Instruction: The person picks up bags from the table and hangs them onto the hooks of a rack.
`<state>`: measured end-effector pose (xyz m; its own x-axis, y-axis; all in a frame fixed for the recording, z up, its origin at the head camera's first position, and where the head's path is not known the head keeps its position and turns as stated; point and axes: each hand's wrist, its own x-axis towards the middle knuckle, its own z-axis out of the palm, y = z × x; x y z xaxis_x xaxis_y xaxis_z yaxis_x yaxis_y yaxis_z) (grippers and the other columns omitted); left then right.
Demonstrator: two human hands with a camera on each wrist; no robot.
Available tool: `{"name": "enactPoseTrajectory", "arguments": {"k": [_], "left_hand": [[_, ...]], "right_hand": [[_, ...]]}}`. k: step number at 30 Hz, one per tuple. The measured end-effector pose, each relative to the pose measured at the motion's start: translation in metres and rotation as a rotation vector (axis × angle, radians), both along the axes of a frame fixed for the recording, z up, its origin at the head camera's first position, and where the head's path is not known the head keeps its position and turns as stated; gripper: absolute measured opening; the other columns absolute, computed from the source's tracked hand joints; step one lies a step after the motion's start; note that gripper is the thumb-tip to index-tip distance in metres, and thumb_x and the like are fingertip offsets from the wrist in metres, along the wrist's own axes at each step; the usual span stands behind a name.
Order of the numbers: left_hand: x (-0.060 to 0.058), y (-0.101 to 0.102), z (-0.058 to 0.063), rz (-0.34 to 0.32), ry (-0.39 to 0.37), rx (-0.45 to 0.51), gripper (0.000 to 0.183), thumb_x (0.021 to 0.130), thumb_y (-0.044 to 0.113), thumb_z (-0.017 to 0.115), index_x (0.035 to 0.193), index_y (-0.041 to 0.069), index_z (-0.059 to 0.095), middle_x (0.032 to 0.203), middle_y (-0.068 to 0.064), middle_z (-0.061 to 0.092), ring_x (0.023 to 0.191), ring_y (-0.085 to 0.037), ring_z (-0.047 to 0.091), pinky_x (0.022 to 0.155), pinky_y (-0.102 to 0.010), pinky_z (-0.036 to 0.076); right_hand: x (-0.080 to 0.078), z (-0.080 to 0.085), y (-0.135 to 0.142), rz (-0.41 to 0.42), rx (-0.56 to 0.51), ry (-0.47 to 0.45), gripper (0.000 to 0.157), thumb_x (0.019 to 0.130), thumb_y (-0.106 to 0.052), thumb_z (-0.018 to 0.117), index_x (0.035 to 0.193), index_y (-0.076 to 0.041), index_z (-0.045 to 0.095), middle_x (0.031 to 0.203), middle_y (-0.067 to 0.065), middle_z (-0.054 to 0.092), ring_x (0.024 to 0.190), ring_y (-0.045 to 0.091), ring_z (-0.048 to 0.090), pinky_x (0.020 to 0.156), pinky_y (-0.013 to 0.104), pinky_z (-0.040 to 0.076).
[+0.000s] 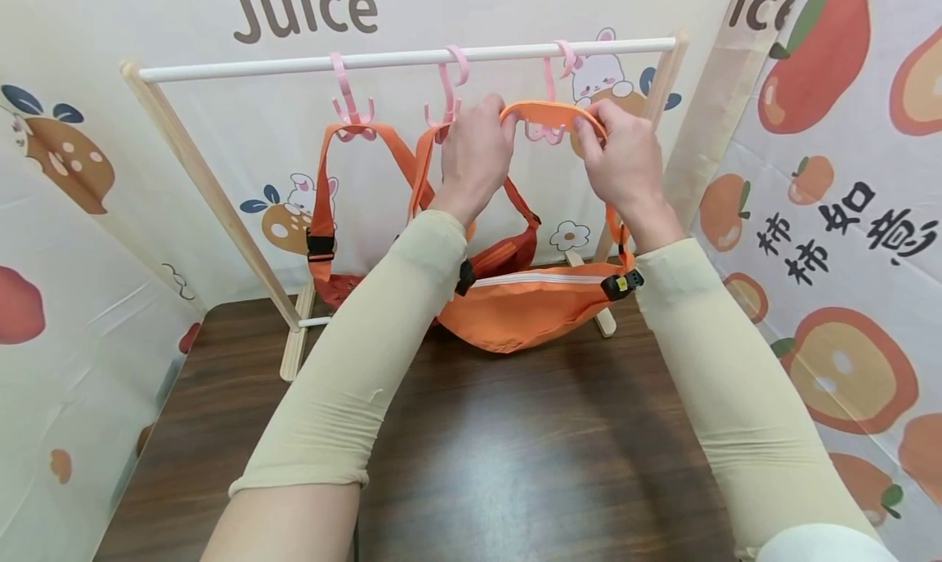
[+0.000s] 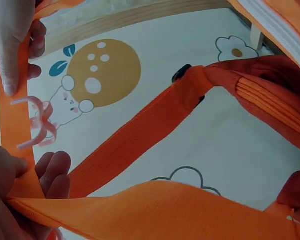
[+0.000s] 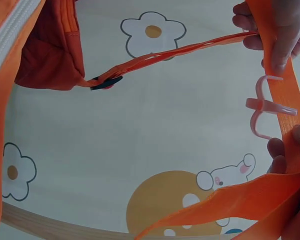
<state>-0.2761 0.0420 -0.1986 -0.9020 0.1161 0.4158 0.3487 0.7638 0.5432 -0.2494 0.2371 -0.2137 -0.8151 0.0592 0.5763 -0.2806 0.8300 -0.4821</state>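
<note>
A bright orange waist bag [image 1: 515, 308] with a white zipper hangs by its strap [image 1: 546, 114] from both hands, just over the dark table. My left hand [image 1: 478, 157] pinches the strap between thumb and fingers, and my right hand [image 1: 624, 157] pinches it farther right. Between them the strap runs level across the rightmost pink hook [image 1: 545, 133]; its curved prongs show below the strap in the head view. In the right wrist view, the pink prongs [image 3: 262, 106] lie against the strap between the hands. A black buckle [image 1: 622, 285] sits at the bag's right end.
A white rod [image 1: 257, 67] on a wooden rack holds three pink hooks. Darker orange-red bags hang from the left hook [image 1: 352, 108] and middle hook [image 1: 445, 96], one red bag [image 1: 508, 253] partly behind the orange one. Printed cloth covers the walls around the brown table [image 1: 530, 447].
</note>
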Motion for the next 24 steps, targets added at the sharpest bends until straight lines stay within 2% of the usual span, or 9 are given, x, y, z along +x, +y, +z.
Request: {"name": "enactPoseTrajectory", "arguments": {"k": [5,8,11,13,15,19,20,22,24], "left_hand": [[0.0,0.0,-0.007,-0.003,-0.027,-0.013,0.036,0.111,0.044,0.053,0.13,0.017,0.066,0.088,-0.002,0.059,0.069,-0.019,0.056,0.06,-0.027,0.046],[-0.001,0.001,-0.01,-0.012,-0.036,-0.013,0.034,0.111,0.042,0.054,0.131,0.017,0.066,0.088,-0.002,0.059,0.07,-0.019,0.056,0.06,-0.027,0.047],[-0.001,0.002,-0.014,-0.018,-0.034,-0.025,0.033,0.111,0.041,0.054,0.129,0.017,0.067,0.087,-0.003,0.059,0.069,-0.019,0.056,0.059,-0.028,0.046],[-0.001,0.002,-0.017,-0.02,-0.024,-0.03,0.033,0.111,0.042,0.053,0.126,0.016,0.067,0.085,-0.003,0.058,0.068,-0.019,0.056,0.058,-0.028,0.045],[-0.001,0.002,-0.019,-0.024,-0.025,-0.029,0.033,0.111,0.042,0.053,0.125,0.016,0.067,0.084,-0.003,0.058,0.067,-0.019,0.056,0.059,-0.028,0.044],[0.0,0.001,-0.026,-0.045,-0.034,-0.025,0.032,0.112,0.043,0.051,0.118,0.015,0.066,0.082,-0.003,0.058,0.067,-0.02,0.056,0.058,-0.029,0.042],[0.0,0.001,-0.029,-0.054,-0.04,-0.023,0.033,0.112,0.044,0.05,0.115,0.015,0.065,0.082,-0.003,0.058,0.066,-0.02,0.056,0.058,-0.029,0.042],[0.001,0.0,-0.034,-0.063,-0.044,-0.037,0.034,0.113,0.045,0.047,0.11,0.015,0.063,0.081,-0.003,0.057,0.065,-0.021,0.056,0.057,-0.03,0.041],[0.001,-0.001,-0.038,-0.064,-0.049,-0.055,0.036,0.114,0.046,0.044,0.105,0.015,0.061,0.079,-0.004,0.056,0.064,-0.022,0.055,0.056,-0.03,0.04]], "right_hand": [[-0.005,-0.007,0.002,0.002,0.001,0.005,0.046,0.112,-0.046,0.049,0.13,-0.009,0.069,0.106,0.01,0.073,0.08,0.023,0.056,0.067,0.031,0.043],[-0.008,-0.01,0.004,0.001,0.002,0.003,0.046,0.112,-0.046,0.048,0.13,-0.009,0.069,0.099,0.011,0.07,0.078,0.024,0.054,0.07,0.034,0.043],[-0.01,-0.014,0.005,0.012,-0.001,0.008,0.044,0.112,-0.044,0.05,0.129,-0.008,0.07,0.094,0.013,0.067,0.079,0.027,0.054,0.099,0.036,0.047],[-0.011,-0.015,0.006,0.021,0.0,0.018,0.044,0.112,-0.043,0.05,0.129,-0.007,0.07,0.093,0.014,0.067,0.081,0.029,0.055,0.118,0.04,0.034],[-0.013,-0.016,0.006,0.03,0.003,0.027,0.044,0.112,-0.042,0.05,0.129,-0.007,0.069,0.093,0.015,0.066,0.084,0.031,0.056,0.127,0.044,0.019],[-0.015,-0.018,0.007,0.035,0.016,0.029,0.044,0.112,-0.042,0.05,0.128,-0.006,0.069,0.094,0.015,0.064,0.088,0.033,0.057,0.127,0.046,0.019],[-0.015,-0.018,0.006,0.035,0.017,0.026,0.044,0.113,-0.042,0.049,0.128,-0.006,0.069,0.095,0.015,0.064,0.089,0.033,0.057,0.125,0.045,0.025],[-0.016,-0.019,0.006,0.032,0.018,0.014,0.044,0.113,-0.042,0.049,0.129,-0.006,0.068,0.097,0.014,0.063,0.089,0.032,0.056,0.114,0.043,0.037],[-0.016,-0.02,0.006,0.029,0.016,-0.002,0.044,0.113,-0.043,0.047,0.129,-0.007,0.067,0.098,0.013,0.063,0.088,0.031,0.056,0.099,0.041,0.044]]}}
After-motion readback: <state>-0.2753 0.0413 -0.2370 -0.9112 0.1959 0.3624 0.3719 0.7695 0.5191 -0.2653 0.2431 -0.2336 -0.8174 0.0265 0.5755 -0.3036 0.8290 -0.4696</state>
